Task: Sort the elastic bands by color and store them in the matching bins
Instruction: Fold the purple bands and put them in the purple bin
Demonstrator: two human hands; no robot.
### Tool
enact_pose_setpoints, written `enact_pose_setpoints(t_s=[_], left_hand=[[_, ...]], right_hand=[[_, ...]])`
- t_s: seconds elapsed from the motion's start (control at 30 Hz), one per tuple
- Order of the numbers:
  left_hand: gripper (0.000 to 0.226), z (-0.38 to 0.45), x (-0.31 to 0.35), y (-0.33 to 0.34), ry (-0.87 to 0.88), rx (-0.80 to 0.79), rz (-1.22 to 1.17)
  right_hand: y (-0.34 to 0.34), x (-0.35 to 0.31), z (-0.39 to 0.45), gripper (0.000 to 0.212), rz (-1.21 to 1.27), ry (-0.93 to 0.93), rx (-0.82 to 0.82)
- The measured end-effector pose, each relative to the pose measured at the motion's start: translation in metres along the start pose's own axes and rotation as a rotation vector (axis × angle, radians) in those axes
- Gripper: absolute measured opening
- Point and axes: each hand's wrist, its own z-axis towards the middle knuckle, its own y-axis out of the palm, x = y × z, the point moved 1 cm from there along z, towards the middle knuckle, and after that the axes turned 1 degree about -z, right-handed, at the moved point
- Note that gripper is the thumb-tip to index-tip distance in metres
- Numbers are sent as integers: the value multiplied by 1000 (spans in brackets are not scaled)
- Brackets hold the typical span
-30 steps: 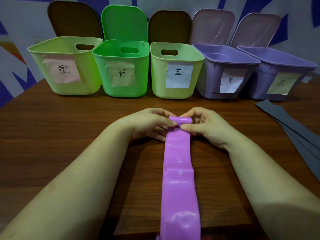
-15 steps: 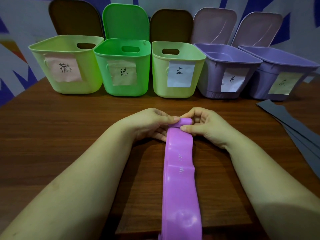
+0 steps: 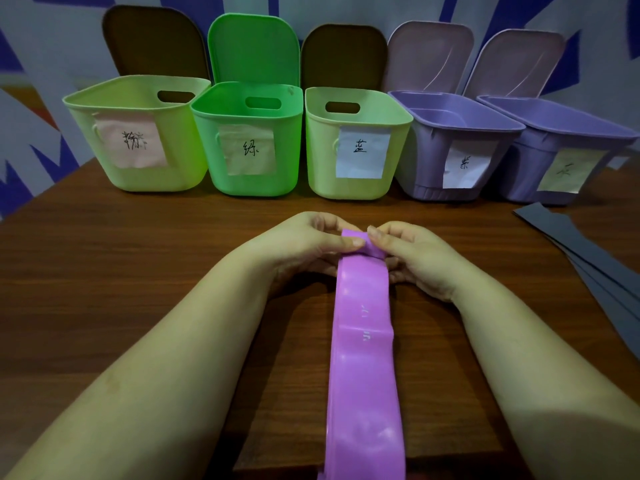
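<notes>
1. Lying flat on the wooden surface (image 3: 138, 306), the purple elastic band (image 3: 363, 341) runs lengthwise straight away from the person, its near end passing out of the bottom of the view.
2. Its far end is curled over, and both hands meet there: the left hand (image 3: 304, 247) pinches the curl from the left with thumb and fingers, the right hand (image 3: 412, 258) pinches it from the right.
3. Both hands are equally near that end.
4. The purple bin (image 3: 453, 147) stands beyond and to the right, so the right hand likely has the shorter carry.
</notes>
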Motion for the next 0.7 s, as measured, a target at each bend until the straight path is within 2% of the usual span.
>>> enact_pose_setpoints(t_s=[0.17,0.3,0.47,0.6,0.7], left_hand=[[10,2,-2,-3,0,-6,33],[38,3,-6,-8,-93,-86,-27],[40,1,-9,-11,-95,-144,-94],[29,-2,-7,2,-69,57,61],[30,-7,-6,10,-16,201,209]], right_hand=[[0,3,0,17,21,-68,18],[-1,5,0,10,5,-133,-35],[-1,6,-1,15,24,-147,-54],[1,9,-3,19,-14,-157,-17],[5,9,-4,19,-25,-137,34]])
